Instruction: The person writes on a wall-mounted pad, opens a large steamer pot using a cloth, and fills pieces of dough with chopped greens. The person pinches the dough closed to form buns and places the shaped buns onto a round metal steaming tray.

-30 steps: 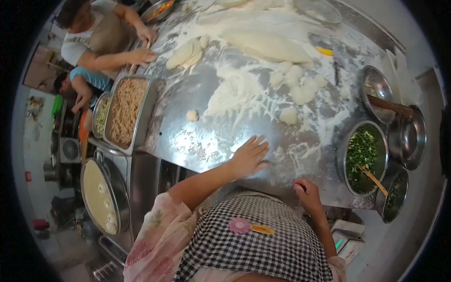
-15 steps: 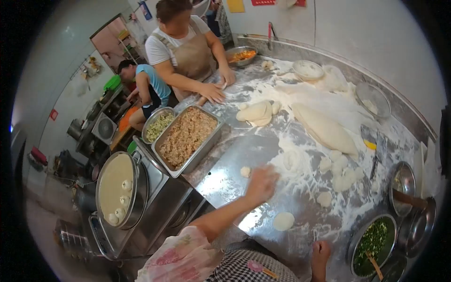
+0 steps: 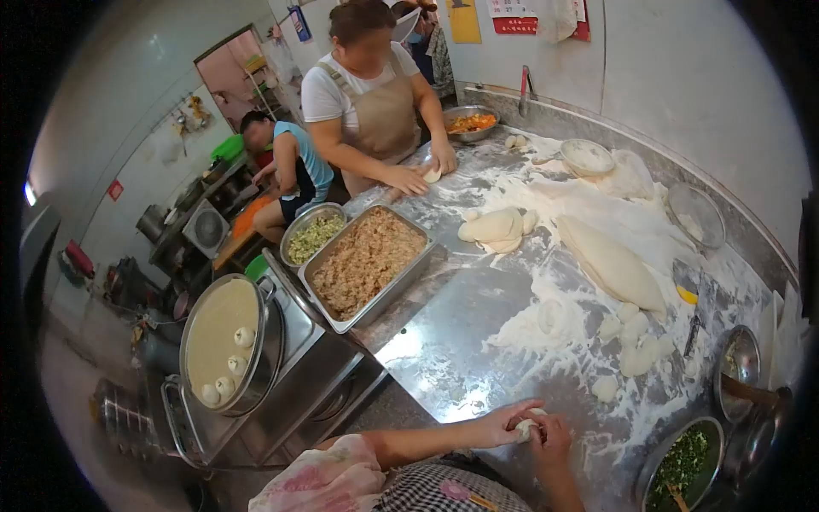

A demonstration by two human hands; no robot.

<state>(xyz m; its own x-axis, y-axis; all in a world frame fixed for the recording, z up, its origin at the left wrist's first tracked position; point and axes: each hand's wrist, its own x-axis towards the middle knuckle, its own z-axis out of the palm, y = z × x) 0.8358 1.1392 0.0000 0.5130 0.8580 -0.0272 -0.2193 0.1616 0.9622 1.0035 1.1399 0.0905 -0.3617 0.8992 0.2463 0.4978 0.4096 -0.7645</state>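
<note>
Close to the table's front edge, my left hand [image 3: 503, 424] and my right hand [image 3: 553, 442] meet around a small white piece of dough [image 3: 525, 428]. Fingers of both hands are curled in on it and cover most of it. Other small dough pieces [image 3: 605, 389] rest on the floured steel table [image 3: 461, 320] to the right of my hands. Farther back lie a long slab of dough [image 3: 606, 260] and a folded lump of dough [image 3: 495, 229].
At left stand a tray of minced filling [image 3: 367, 260], a bowl of chopped vegetables [image 3: 314, 237] and a round pan [image 3: 223, 316] with several buns. A bowl of chopped greens [image 3: 680, 461] and a scraper [image 3: 688, 294] are at right. A co-worker [image 3: 367, 111] handles dough across the table.
My left hand has come back from mid-table to meet my right hand over the dough. The flat dough round and a small ball no longer lie on the table. The view has shifted.
</note>
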